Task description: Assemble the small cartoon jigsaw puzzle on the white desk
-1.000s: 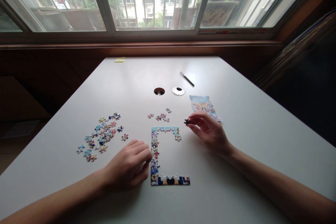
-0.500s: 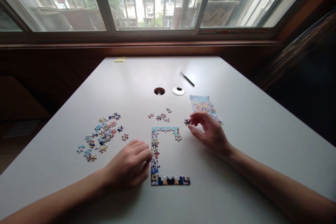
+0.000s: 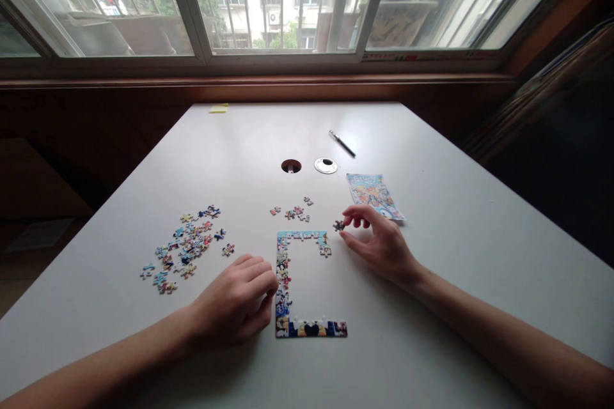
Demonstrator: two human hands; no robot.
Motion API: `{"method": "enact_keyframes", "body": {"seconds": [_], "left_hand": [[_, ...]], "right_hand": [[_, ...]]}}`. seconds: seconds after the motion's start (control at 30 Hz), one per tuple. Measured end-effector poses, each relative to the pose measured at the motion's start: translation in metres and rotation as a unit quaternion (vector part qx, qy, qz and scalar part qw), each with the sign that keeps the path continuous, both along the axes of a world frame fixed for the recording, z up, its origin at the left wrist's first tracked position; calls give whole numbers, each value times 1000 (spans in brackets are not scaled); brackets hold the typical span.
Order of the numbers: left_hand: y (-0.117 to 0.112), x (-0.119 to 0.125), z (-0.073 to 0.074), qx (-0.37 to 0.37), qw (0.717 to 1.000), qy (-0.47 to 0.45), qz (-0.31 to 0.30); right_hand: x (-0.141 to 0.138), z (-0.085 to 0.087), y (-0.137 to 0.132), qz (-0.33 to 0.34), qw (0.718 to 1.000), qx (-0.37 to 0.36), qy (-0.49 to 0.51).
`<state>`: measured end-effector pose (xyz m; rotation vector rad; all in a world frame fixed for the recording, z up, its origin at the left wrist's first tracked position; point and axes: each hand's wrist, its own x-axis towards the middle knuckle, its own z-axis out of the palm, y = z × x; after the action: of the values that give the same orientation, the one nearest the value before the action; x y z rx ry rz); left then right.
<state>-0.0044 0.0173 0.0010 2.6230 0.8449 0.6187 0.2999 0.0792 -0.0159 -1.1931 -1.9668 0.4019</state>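
Observation:
A jigsaw puzzle frame (image 3: 283, 281) lies partly joined on the white table, with a top row, a full left side and a bottom row; its right side is mostly open. Against its left edge rests my left hand (image 3: 240, 297), fingers curled in and nothing visible in them. My right hand (image 3: 378, 243) is above the frame's upper right corner. Between its thumb and index finger is a dark puzzle piece (image 3: 338, 225). Loose puzzle pieces (image 3: 192, 246) lie in a heap beyond my left hand, and several more pieces (image 3: 297, 212) lie above the frame.
A colourful picture sheet (image 3: 371, 192) lies behind my right hand. Farther back are a pen (image 3: 342, 143), a round metal cover (image 3: 326, 166) and a cable hole (image 3: 291, 167) in the table. A yellow sticky note (image 3: 219, 108) sits at the far edge, below the window.
My right hand has moved slightly left and towards me, and the dark puzzle piece has shifted with it. My left hand has stayed in place.

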Motion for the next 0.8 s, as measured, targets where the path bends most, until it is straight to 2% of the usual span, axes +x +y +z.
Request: {"method": "enact_keyframes", "body": {"seconds": [0.8], "left_hand": [[-1,-1,0,-3,1000,0,0]], "right_hand": [[0,-3,0,-24,1000,-4,10]]}}
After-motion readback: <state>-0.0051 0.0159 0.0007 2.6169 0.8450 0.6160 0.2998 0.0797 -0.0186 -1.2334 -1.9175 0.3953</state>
